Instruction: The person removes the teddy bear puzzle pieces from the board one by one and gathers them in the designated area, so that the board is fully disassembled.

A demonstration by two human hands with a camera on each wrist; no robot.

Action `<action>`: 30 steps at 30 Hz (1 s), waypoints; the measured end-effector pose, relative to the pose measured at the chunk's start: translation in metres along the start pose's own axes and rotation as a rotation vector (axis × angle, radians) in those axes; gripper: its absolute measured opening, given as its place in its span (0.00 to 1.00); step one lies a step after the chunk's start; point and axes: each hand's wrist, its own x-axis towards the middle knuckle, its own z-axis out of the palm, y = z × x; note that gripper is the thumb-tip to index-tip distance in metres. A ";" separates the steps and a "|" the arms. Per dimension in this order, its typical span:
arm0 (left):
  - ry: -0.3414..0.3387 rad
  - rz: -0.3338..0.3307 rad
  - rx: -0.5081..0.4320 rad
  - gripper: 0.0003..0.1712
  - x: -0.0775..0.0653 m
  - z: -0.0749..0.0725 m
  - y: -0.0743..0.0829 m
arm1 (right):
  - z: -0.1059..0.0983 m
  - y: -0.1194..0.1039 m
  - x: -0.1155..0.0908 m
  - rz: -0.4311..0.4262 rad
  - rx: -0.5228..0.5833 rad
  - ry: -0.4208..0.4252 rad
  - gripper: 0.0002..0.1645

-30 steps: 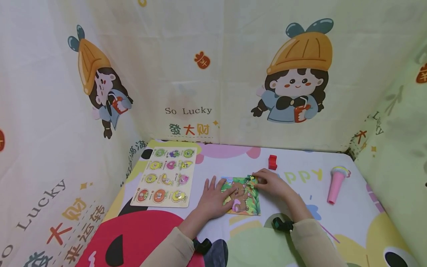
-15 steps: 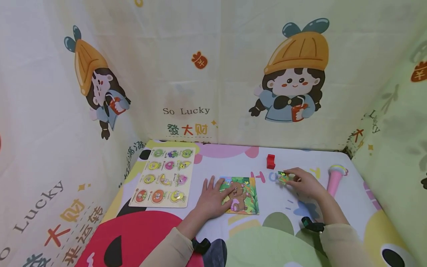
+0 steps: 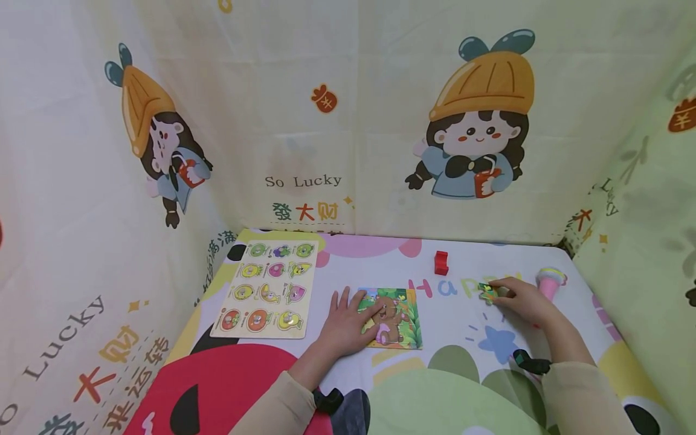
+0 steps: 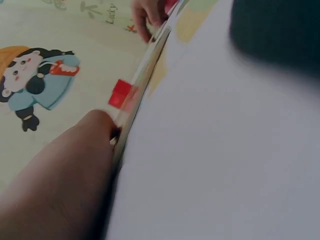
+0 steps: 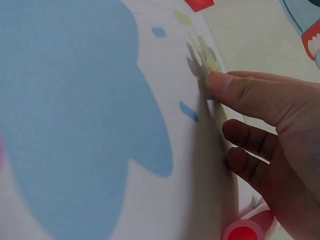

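Note:
A small square jigsaw puzzle [image 3: 402, 326] with a brown bear picture lies at the middle of the table in the head view. My left hand [image 3: 346, 326] rests on its left part with fingers spread, covering that side. Off to the right, my right hand [image 3: 524, 302] pinches a green puzzle piece [image 3: 487, 293] between thumb and index finger, low over the printed letters. In the right wrist view the piece [image 5: 206, 55] shows edge-on at the thumb tip, and the other fingers hang loosely curled.
A wooden board [image 3: 266, 290] with several fruit pictures lies at the left. A small red block [image 3: 441, 263] stands at the back. Beyond my right hand lies a pink toy microphone [image 3: 550, 283], partly hidden by that hand. Printed cloth walls [image 3: 370, 121] rise behind the table.
My right hand has lifted the green piece from the puzzle's upper right corner and carried it rightward over the table. The left hand has stayed on the puzzle.

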 end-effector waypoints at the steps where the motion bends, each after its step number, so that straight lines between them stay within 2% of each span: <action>1: 0.004 -0.003 -0.002 0.34 0.000 0.000 0.000 | 0.000 0.000 0.000 -0.004 -0.007 -0.002 0.31; 5: 0.013 -0.015 -0.030 0.35 0.001 0.002 -0.001 | 0.000 0.002 0.002 -0.013 -0.021 -0.008 0.29; 10: 0.026 0.007 -0.068 0.34 0.002 0.003 -0.007 | 0.000 0.003 0.003 -0.014 -0.022 -0.013 0.26; 19: 0.002 0.034 -0.073 0.36 0.000 -0.003 -0.012 | -0.006 -0.006 0.003 -0.020 -0.036 -0.063 0.24; 22: -0.005 0.031 -0.061 0.37 0.000 -0.004 -0.012 | -0.008 -0.020 0.005 -0.032 -0.066 -0.047 0.24; 26: -0.007 0.016 -0.050 0.37 -0.001 -0.004 -0.011 | -0.005 -0.050 0.017 -0.056 -0.090 -0.009 0.23; 30: 0.001 0.007 -0.060 0.38 -0.001 -0.005 -0.012 | 0.006 -0.089 0.034 -0.054 -0.059 -0.053 0.23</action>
